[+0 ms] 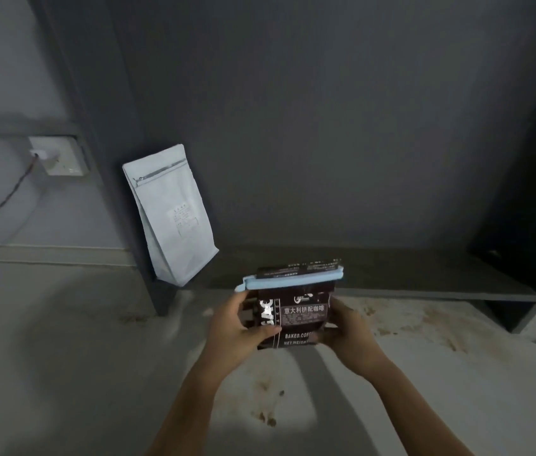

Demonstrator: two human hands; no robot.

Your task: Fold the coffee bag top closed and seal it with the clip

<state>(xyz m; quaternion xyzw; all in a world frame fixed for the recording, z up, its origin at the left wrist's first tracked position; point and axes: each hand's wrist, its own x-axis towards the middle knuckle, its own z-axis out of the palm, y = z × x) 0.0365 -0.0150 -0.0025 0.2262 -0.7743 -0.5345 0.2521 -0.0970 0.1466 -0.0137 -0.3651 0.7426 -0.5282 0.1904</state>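
Note:
A dark brown coffee bag with white lettering is held upright in the air at the centre of the view. Its top is folded over, and a pale blue clip runs across the fold from side to side. My left hand grips the bag's left edge, thumb across the front. On the bag's right edge, my right hand holds the lower part. Both forearms reach up from the bottom of the frame.
A pale blue-grey coffee bag leans upright against a dark post at the end of a low dark shelf. A wall socket with a cable sits at left. The pale floor has brown stains.

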